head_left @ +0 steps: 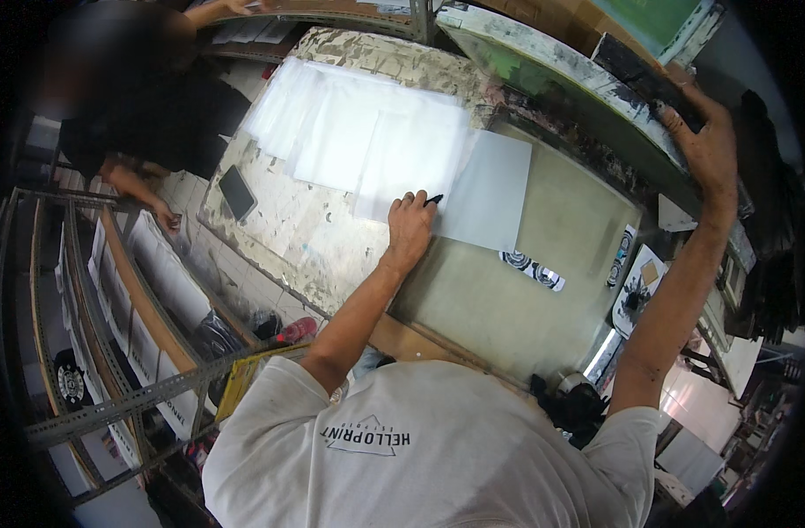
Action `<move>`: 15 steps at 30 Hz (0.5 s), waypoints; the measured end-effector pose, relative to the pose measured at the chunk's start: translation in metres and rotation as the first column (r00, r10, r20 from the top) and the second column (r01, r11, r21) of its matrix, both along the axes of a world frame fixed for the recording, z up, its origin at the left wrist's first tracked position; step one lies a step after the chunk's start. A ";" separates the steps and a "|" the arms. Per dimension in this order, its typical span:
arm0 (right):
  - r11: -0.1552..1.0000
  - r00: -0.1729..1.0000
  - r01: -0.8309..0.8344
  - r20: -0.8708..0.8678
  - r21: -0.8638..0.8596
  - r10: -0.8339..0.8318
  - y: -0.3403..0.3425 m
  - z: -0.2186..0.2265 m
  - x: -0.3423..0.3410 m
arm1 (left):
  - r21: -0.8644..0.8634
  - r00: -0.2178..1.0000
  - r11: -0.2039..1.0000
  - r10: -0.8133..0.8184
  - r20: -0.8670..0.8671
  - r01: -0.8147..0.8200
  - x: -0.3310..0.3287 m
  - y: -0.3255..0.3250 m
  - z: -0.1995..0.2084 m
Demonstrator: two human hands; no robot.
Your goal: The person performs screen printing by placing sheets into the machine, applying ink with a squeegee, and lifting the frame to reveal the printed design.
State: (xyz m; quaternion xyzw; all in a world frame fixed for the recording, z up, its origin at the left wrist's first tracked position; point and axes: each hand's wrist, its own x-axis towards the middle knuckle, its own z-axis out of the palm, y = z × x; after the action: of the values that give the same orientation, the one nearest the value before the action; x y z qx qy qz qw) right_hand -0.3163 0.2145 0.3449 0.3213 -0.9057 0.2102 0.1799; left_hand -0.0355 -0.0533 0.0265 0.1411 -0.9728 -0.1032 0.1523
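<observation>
My left hand [409,227] is closed, its fingers pressed down at the edge of a stack of white, see-through sheets [332,123]. A small black pen-like thing [434,200] pokes out beside its fingertips. Right against that hand lies a pale grey sheet [490,189], partly over the olive-grey printing bed [561,233]. At the upper right my right hand [703,141] is wrapped around the edge of a raised, paint-stained screen frame [556,75]. A dark block [636,75] rests on the frame by its fingers.
A phone [237,194] lies on the worn table's left side. Printed strips [532,270] are on the bed. A metal rack [139,400] with boards stands at the left. Another person [139,97] stands beyond it, one hand [165,216] near the rack.
</observation>
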 end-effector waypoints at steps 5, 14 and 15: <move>1.000 1.000 -0.012 -0.003 0.019 0.012 0.008 -0.002 -0.017 | 0.050 0.996 0.996 0.071 -0.051 -0.068 0.002 -0.009 0.007; 0.999 1.000 0.011 0.008 -0.031 -0.011 0.005 -0.003 -0.012 | -0.026 0.786 0.800 0.582 -0.207 -0.599 0.119 -0.133 0.029; 1.000 1.000 0.005 -0.012 -0.003 -0.005 0.004 -0.001 -0.010 | -0.125 0.719 0.711 0.663 -0.209 -0.692 0.120 -0.130 0.027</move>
State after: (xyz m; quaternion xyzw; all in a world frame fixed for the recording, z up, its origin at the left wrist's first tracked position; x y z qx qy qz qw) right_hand -0.3267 0.2189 0.3435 0.3202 -0.9050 0.2091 0.1863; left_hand 0.0848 -0.1837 0.0532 0.4648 -0.8438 0.0453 0.2645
